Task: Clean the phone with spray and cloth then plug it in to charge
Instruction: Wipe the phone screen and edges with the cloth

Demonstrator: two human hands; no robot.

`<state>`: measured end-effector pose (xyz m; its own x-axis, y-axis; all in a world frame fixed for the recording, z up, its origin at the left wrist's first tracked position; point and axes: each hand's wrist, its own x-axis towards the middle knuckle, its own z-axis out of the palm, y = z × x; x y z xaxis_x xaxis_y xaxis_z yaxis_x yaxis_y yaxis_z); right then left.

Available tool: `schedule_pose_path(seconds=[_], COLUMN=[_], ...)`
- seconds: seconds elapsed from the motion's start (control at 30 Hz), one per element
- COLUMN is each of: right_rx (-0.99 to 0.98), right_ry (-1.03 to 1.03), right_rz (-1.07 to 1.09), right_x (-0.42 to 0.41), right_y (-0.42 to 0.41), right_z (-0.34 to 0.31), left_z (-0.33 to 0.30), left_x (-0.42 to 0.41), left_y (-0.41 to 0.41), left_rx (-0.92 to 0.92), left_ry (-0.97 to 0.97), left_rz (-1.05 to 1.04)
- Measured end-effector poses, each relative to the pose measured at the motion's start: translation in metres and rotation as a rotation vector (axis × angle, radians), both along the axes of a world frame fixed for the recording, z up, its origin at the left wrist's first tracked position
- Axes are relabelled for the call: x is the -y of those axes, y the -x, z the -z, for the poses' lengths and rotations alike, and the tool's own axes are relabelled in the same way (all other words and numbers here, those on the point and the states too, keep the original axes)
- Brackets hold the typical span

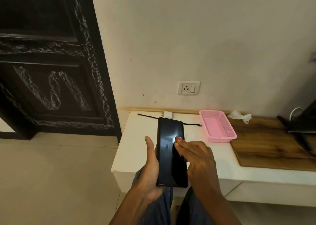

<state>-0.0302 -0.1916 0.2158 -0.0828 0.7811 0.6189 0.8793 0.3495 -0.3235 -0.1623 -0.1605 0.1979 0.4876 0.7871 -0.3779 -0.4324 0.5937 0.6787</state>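
Underneath, left hand (150, 166) cradles phone (171, 149); right hand (196, 158) fingertips touch screen.

Glossy dark glass phone (169, 149); pink perforated plastic basket (218, 126) at 2 o'clock; matt wood-grain board (266, 144) at 3 o'clock; smooth white counter (135, 146); crumpled white tissue (240, 116); matt painted wall (205, 36)

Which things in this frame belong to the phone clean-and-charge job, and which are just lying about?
Belongs to the job:
phone, held in the left hand, right hand touching its screen
charger plug
black cable
wall socket
white cloth

Just lying about:
pink basket
wooden board
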Motion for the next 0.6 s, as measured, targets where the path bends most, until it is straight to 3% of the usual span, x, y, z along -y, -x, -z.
schedule_pose_path(seconds=[0.23, 0.6], right_rx=[0.040, 0.030], right_ry=[0.009, -0.070], right_rz=[-0.108, -0.032], right_x=[0.022, 0.014], right_y=[0.011, 0.005], right_z=[0.018, 0.004], left_z=[0.003, -0.004], left_x=[-0.004, 0.000], left_y=[0.009, -0.001], left_rx=[0.044, 0.077], left_ry=[0.046, 0.051], left_rz=[0.003, 0.039])
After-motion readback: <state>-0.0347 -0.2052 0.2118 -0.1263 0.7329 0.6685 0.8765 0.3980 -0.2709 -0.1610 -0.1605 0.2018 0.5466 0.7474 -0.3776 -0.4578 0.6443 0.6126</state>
